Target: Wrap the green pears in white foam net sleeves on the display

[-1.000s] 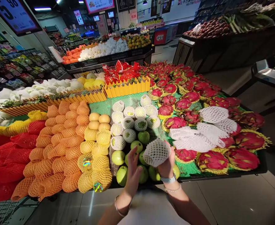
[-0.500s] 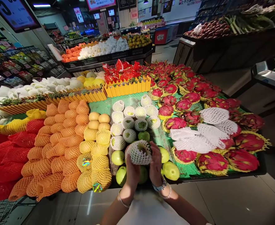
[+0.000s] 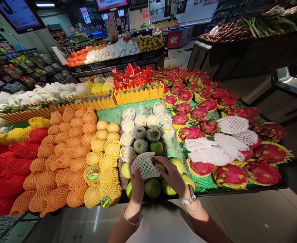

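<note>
Just above the front of the display, I hold a green fruit in a white foam net sleeve (image 3: 145, 165). My left hand (image 3: 137, 185) is closed around its left side, thumb toward me. At its right end, my right hand (image 3: 173, 177) curls its fingers over the sleeve's edge, where bare green skin shows. Below my hands lie several bare green fruits (image 3: 152, 188), partly covered by my hands. Farther back stand rows of green fruits in white foam nets (image 3: 140, 145), with one bare green fruit (image 3: 156, 147) among them.
To the left are yellow-netted fruits (image 3: 110, 177) and orange-netted fruits (image 3: 75, 148). On the right, loose white foam sleeves (image 3: 224, 148) lie over dragon fruits (image 3: 230, 173). A low yellow fence (image 3: 139, 93) borders the back.
The sleeved fruit has turned and shifted slightly left and down. My right hand has swung over from an upright pose beside it onto its right end.
</note>
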Motion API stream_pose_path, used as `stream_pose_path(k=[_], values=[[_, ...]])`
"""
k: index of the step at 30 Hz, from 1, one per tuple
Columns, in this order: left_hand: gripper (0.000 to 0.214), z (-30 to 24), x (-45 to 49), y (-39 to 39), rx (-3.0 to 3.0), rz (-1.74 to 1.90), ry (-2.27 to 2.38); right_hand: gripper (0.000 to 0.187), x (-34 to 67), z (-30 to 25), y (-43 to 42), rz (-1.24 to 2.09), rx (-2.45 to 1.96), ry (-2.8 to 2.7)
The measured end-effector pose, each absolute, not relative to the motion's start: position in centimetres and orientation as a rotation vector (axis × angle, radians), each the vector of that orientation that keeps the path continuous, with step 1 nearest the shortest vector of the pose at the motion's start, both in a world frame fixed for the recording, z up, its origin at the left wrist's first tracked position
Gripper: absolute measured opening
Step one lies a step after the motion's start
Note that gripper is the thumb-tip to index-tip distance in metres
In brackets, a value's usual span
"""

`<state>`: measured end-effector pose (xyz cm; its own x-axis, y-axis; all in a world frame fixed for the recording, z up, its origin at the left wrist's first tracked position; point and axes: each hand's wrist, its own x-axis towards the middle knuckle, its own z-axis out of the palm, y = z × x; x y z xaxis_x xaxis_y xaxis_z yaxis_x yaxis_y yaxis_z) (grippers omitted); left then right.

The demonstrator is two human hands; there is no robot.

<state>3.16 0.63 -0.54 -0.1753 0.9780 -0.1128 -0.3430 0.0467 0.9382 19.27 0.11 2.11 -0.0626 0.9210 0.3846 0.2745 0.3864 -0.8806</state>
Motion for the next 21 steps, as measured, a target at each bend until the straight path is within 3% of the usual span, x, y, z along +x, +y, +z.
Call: stream_pose_path(k=[5, 10, 16, 21], values=[[0.058, 0.0, 2.9, 0.6, 1.003, 1.439, 1.156, 0.074, 19.3, 1.4, 0.1, 1.018, -1.077, -1.617], [0.049, 0.7, 2.7, 0.4, 1.372, 1.415, 1.151, 0.067, 17.9, 0.5, 0.3, 0.925, -1.194, -1.54], [0.053, 1.7, 2.9, 0.5, 1.287, 1.538, 1.005, 0.065, 16.9, -0.7, 0.0, 1.005, -1.141, -1.266], [0.083, 2.1, 3.4, 0.3, 1.191, 1.459, 0.945, 0.055, 16.3, -1.1, -1.1, 0.937, -1.215, -1.253]])
